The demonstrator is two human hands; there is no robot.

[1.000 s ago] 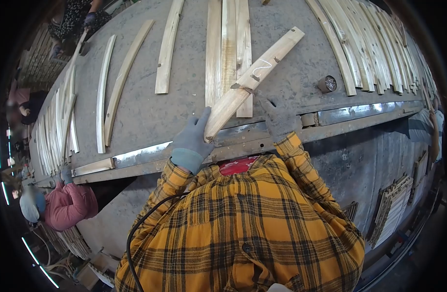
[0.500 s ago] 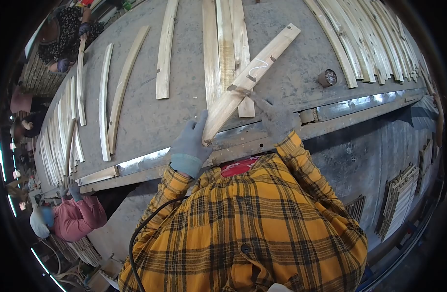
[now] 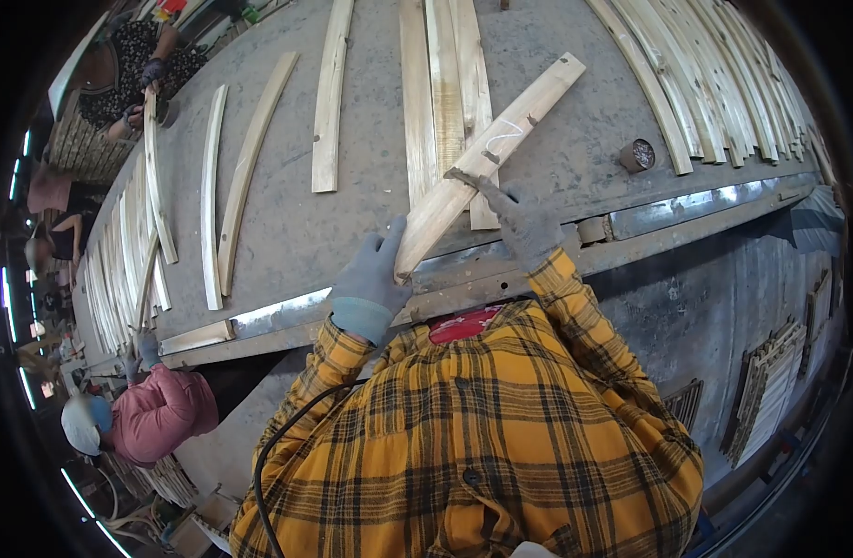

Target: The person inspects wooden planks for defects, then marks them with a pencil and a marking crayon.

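A pale wooden board (image 3: 517, 130) lies slantwise across the others, with several dark spots and a white scrawled mark on its face. My left hand (image 3: 370, 272), in a grey glove, is closed around its near end at the table's edge. My right hand (image 3: 528, 221), gloved and dirtied, reaches to the board's middle. Its fingers are closed at a thin dark object (image 3: 465, 177) that rests across the face; what that is I cannot make out. Under the slanted board, several boards (image 3: 417, 102) lie side by side, pointing away from me.
A small can (image 3: 637, 155) stands on the grey table (image 3: 566, 102) to the right, near a row of boards (image 3: 724, 102). More boards (image 3: 259, 158) lie to the left. Co-workers, one in a pink sleeve (image 3: 171, 409), handle boards at the left. A metal rail (image 3: 277, 312) edges the table.
The view has shifted slightly, so the table's contents appear a little further right. My right hand and the dark object have stayed near the board's middle. At the left, co-workers' hands and boards have moved.
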